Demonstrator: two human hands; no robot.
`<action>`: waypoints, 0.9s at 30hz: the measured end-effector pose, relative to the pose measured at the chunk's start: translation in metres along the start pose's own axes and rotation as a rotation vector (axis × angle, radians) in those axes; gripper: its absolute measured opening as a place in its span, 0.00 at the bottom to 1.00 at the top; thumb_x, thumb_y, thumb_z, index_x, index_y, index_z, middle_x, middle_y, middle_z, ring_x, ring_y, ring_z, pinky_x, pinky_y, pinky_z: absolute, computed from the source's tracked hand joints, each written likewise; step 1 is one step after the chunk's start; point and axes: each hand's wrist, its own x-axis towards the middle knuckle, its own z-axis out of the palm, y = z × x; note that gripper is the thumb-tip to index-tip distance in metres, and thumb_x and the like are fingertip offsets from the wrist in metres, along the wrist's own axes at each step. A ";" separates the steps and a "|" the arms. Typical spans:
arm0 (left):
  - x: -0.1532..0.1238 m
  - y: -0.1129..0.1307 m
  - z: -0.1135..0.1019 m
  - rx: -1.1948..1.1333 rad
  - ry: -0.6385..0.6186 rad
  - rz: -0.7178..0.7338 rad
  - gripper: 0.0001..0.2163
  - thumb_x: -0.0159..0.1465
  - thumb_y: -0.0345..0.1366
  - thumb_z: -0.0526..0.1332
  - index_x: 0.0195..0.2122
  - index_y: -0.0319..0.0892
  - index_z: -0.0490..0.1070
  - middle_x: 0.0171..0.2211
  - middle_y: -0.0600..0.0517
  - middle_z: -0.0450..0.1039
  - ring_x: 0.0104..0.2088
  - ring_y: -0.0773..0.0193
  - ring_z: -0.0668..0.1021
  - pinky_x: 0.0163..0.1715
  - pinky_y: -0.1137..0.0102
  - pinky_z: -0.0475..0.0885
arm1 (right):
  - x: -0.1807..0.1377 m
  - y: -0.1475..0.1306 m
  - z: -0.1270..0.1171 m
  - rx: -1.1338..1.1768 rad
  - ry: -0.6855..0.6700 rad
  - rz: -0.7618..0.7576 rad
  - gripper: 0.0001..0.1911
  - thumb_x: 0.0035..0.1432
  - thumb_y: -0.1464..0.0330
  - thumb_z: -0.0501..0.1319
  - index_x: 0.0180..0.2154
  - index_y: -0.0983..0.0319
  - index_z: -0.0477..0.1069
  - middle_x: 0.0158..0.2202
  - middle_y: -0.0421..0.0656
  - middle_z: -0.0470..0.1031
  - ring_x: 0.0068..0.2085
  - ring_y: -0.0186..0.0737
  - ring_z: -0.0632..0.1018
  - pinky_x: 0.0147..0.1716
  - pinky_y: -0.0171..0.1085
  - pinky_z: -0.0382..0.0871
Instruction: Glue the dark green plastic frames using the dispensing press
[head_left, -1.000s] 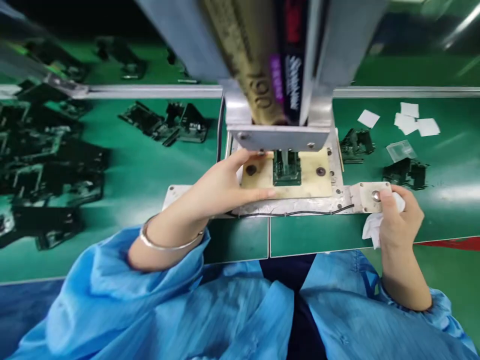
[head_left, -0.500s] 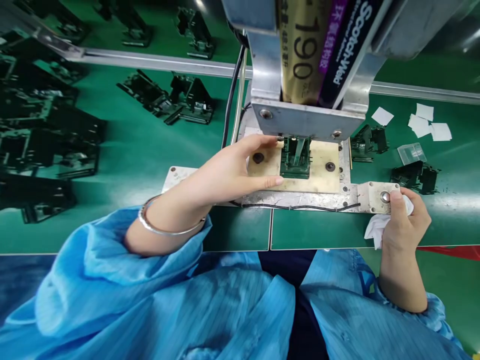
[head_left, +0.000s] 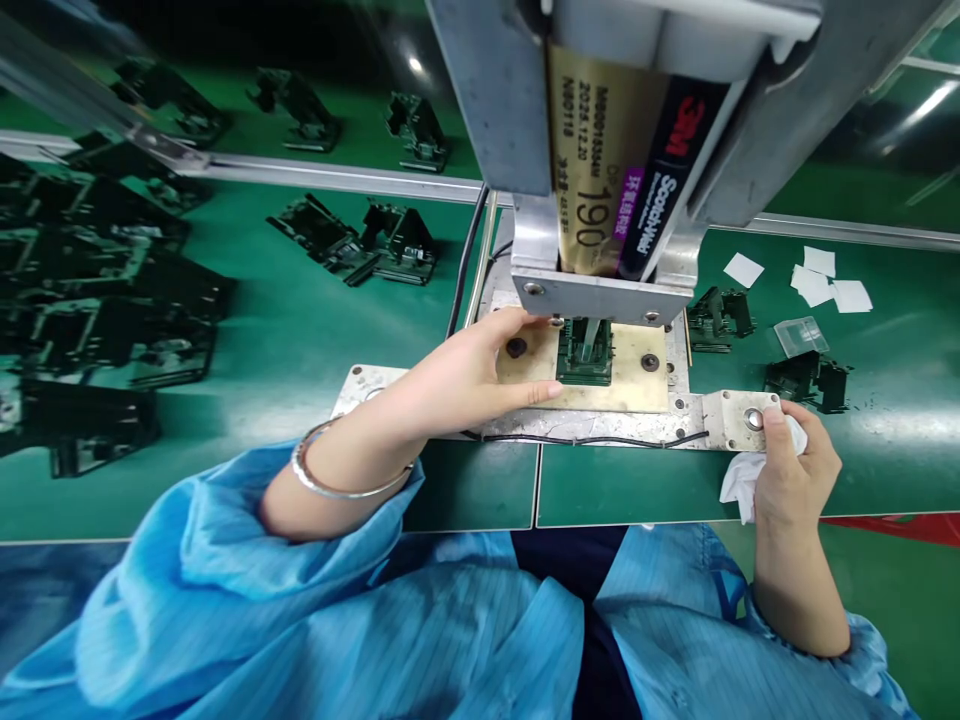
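A small dark green plastic part (head_left: 577, 365) sits on the cream-coloured plate (head_left: 637, 398) of a metal fixture, under a clear nozzle tip (head_left: 592, 335). My left hand (head_left: 472, 375) reaches in from the left with thumb and fingers stretched apart, their tips by the part's left corners; whether they touch it I cannot tell. At the fixture's right end, my right hand (head_left: 799, 470) is closed around a crumpled white tissue (head_left: 741, 480). Its thumb rests at the edge of a round metal button (head_left: 754, 419). Above the plate stands a two-part adhesive cartridge (head_left: 600, 170) in a metal holder.
Many dark green parts (head_left: 112, 260) crowd the left of the green table, with a pair (head_left: 397, 242) nearer the fixture. To the right lie two more parts (head_left: 808, 380), a clear plastic piece (head_left: 801, 337) and several white paper squares (head_left: 814, 285). Cables (head_left: 466, 265) run beside the holder.
My view has tilted up, so the fixture appears lower and more of the cartridge shows. Both hands keep their places relative to the fixture.
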 end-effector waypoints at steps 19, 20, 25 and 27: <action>0.000 0.001 0.002 0.002 0.025 -0.030 0.34 0.53 0.53 0.66 0.59 0.42 0.67 0.56 0.46 0.72 0.55 0.48 0.74 0.59 0.61 0.68 | 0.001 -0.007 0.002 0.042 -0.009 -0.024 0.19 0.57 0.55 0.65 0.38 0.66 0.77 0.36 0.46 0.77 0.36 0.43 0.76 0.37 0.39 0.68; 0.001 0.001 0.002 -0.001 0.027 -0.029 0.34 0.53 0.53 0.66 0.59 0.43 0.67 0.56 0.47 0.72 0.55 0.48 0.74 0.59 0.61 0.68 | 0.001 -0.007 0.001 0.040 -0.008 -0.027 0.19 0.57 0.55 0.65 0.38 0.66 0.77 0.36 0.46 0.77 0.36 0.43 0.76 0.37 0.39 0.68; 0.001 -0.001 0.003 -0.015 0.044 -0.016 0.34 0.52 0.52 0.68 0.59 0.44 0.68 0.57 0.47 0.71 0.57 0.47 0.73 0.59 0.62 0.68 | 0.001 -0.005 0.001 0.037 0.001 -0.050 0.19 0.57 0.55 0.65 0.39 0.65 0.77 0.35 0.45 0.77 0.35 0.42 0.75 0.37 0.39 0.68; 0.001 -0.001 0.003 -0.017 0.042 -0.016 0.34 0.53 0.52 0.68 0.59 0.43 0.68 0.57 0.47 0.72 0.56 0.48 0.73 0.59 0.63 0.69 | 0.001 -0.004 0.001 0.037 -0.001 -0.043 0.19 0.57 0.56 0.65 0.39 0.65 0.77 0.36 0.46 0.77 0.36 0.43 0.75 0.37 0.39 0.68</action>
